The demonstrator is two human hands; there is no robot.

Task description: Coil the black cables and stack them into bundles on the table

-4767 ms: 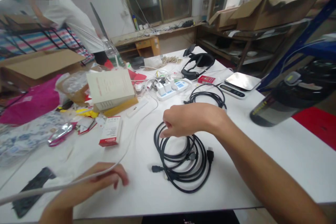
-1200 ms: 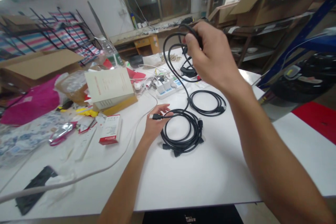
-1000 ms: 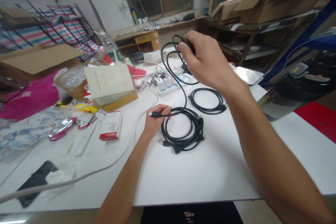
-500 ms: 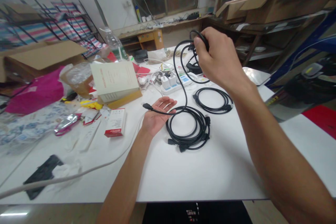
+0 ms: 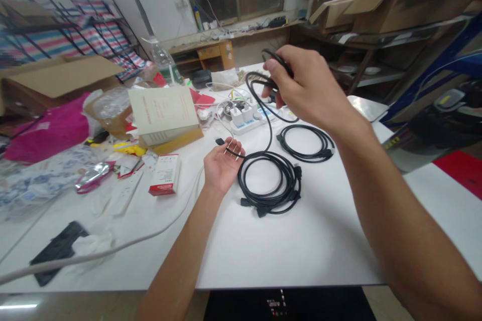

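My right hand (image 5: 297, 80) is raised over the table, its fingers closed around loops of a black cable (image 5: 270, 133). From there the cable hangs down and runs left to my left hand (image 5: 223, 165). That hand lies palm up with its fingers stretched out, and the cable rests across them. The cable's connector (image 5: 219, 141) pokes out beyond the fingertips. Right beside the left hand, a coiled black cable bundle (image 5: 271, 204) with several plugs lies on the white table (image 5: 293, 256). Behind it, below my right hand, sits a smaller coil (image 5: 320, 155).
A power strip (image 5: 244, 126) with white chargers stands behind the coils. To the left are a red-and-white box (image 5: 165, 175), a pale booklet-like box (image 5: 163, 113), a dark flat object (image 5: 58, 248) and a grey cord (image 5: 150, 235). Cardboard boxes (image 5: 395, 7) fill the right shelf.
My right hand has moved slightly left and down, with its cable loops drawn closer in. The connector has shifted right and up against my left fingers, which remain stretched out.
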